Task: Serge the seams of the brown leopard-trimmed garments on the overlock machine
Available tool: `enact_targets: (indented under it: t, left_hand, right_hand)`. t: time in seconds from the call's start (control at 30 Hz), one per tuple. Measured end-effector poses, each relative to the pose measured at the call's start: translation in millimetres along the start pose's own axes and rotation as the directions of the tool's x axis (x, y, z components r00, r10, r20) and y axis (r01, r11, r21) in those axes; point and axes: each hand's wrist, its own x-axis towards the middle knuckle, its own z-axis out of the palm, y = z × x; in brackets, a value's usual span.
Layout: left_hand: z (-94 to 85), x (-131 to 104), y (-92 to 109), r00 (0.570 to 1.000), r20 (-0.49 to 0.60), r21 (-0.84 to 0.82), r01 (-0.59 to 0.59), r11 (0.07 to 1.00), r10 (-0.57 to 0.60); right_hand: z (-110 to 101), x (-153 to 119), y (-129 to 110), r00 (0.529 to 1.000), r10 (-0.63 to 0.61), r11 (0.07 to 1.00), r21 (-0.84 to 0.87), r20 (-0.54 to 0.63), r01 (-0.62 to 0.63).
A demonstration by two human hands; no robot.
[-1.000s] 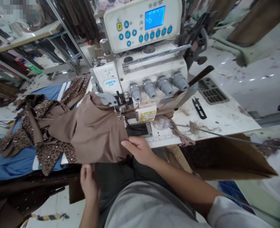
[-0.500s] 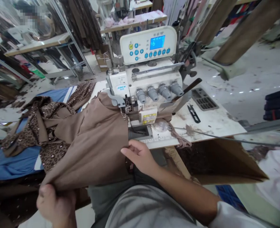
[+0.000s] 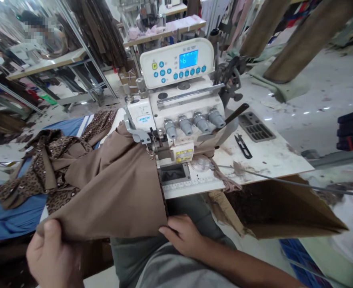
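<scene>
A piece of brown fabric point(image 3: 116, 188) runs from the white overlock sewing machine point(image 3: 191, 100) down toward my lap. Its far right edge lies under the presser foot point(image 3: 152, 154). My left hand point(image 3: 52, 248) pinches the near left corner, thumb on top. At the near right corner, my right hand point(image 3: 182, 236) has the raw edge between thumb and fingers. Leopard-print fabric point(image 3: 65, 156) joins the brown piece on the left, bunched over blue cloth with white stripes point(image 3: 29, 204).
Black thread snips point(image 3: 243, 147) lie on the machine table point(image 3: 272, 160) beside a grey compartment tray point(image 3: 256, 127). Below the right edge stands an open cardboard box point(image 3: 284, 216). A person point(image 3: 44, 32) sits at another machine at the back left.
My right hand has moved down the fabric's right edge toward me. My left hand has shifted left and slightly up, and the fabric is spread flatter. The camera view has shifted slightly.
</scene>
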Motion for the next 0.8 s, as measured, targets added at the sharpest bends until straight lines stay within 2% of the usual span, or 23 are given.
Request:
enact_targets:
  t: [0.07, 0.1, 0.17, 0.2, 0.23, 0.3, 0.33, 0.37, 0.47, 0.5, 0.57, 0.6, 0.63, 0.67, 0.7, 0.73, 0.8]
  left_hand:
    - [7.9, 1.2, 21.5, 0.999, 0.048, -0.064, 0.022, 0.998, -0.019]
    - [10.5, 1.2, 28.8, 0.996, 0.086, -0.085, -0.016, 0.996, 0.024]
    - [13.9, 0.2, 32.7, 0.978, 0.164, -0.111, -0.115, 0.987, 0.132]
    - [14.7, -0.7, 28.7, 0.966, 0.221, -0.099, -0.113, 0.989, 0.132]
    - [14.9, -1.6, 21.4, 0.952, 0.298, -0.046, -0.055, 0.997, 0.066]
    - [12.7, -2.6, 1.6, 0.887, 0.418, 0.151, 0.146, 0.978, -0.197]
    - [10.2, -1.9, -8.2, 0.856, 0.416, 0.215, 0.235, 0.948, -0.306]
    - [6.8, -0.1, -16.3, 0.847, 0.387, 0.217, 0.300, 0.929, -0.364]
    - [-4.8, 12.3, -24.8, 0.888, 0.312, 0.033, 0.345, 0.938, -0.338]
    - [-7.9, 17.4, -22.6, 0.879, 0.322, 0.048, 0.356, 0.933, -0.352]
    - [-10.9, 25.4, -14.1, 0.814, 0.360, 0.192, 0.413, 0.890, -0.455]
    - [-10.6, 27.5, -8.9, 0.797, 0.346, 0.225, 0.442, 0.868, -0.496]
    - [-9.2, 28.1, -3.8, 0.806, 0.321, 0.195, 0.457, 0.868, -0.497]
    - [-6.9, 27.3, 0.7, 0.834, 0.299, 0.122, 0.449, 0.885, -0.464]
    - [-4.0, 25.8, 4.5, 0.862, 0.284, 0.056, 0.421, 0.905, -0.419]
    - [-0.8, 23.8, 7.4, 0.872, 0.296, 0.045, 0.394, 0.918, -0.389]
    - [4.9, 20.4, 11.1, 0.833, 0.367, 0.172, 0.377, 0.910, -0.414]
  right_hand:
    - [-6.5, 12.7, -5.8, 1.000, -0.015, 1.000, 0.018, -0.012, 0.015]
    - [-10.1, 19.7, -9.0, 1.000, -0.025, 0.999, 0.028, -0.016, 0.025]
    - [-17.3, 34.6, -15.0, 0.999, -0.043, 0.998, 0.047, -0.019, 0.044]
    - [-20.5, 42.4, -17.7, 0.998, -0.052, 0.997, 0.053, -0.024, 0.053]
    - [-23.4, 50.3, -20.0, 0.998, -0.059, 0.996, 0.058, -0.033, 0.061]
    - [-28.3, 65.6, -23.4, 0.996, -0.068, 0.995, 0.066, -0.063, 0.072]
    - [-30.3, 72.5, -24.6, 0.995, -0.069, 0.995, 0.068, -0.078, 0.074]
    - [-32.1, 78.5, -25.6, 0.994, -0.069, 0.995, 0.070, -0.089, 0.076]
    - [-35.4, 89.3, -27.5, 0.992, -0.074, 0.993, 0.080, -0.102, 0.082]
    - [-35.5, 90.4, -27.9, 0.992, -0.078, 0.992, 0.087, -0.102, 0.087]
    - [-34.4, 89.9, -28.8, 0.990, -0.086, 0.990, 0.099, -0.109, 0.097]
    - [-33.3, 88.7, -29.3, 0.989, -0.091, 0.990, 0.099, -0.114, 0.103]
    - [-32.0, 87.4, -29.8, 0.988, -0.102, 0.989, 0.094, -0.119, 0.113]
    - [-30.7, 86.0, -30.4, 0.985, -0.117, 0.988, 0.085, -0.125, 0.128]
    - [-29.4, 84.8, -31.0, 0.982, -0.131, 0.987, 0.076, -0.135, 0.142]
    - [-28.3, 83.9, -31.6, 0.979, -0.141, 0.986, 0.070, -0.146, 0.152]
    - [-27.1, 82.6, -32.3, 0.975, -0.142, 0.986, 0.061, -0.173, 0.154]
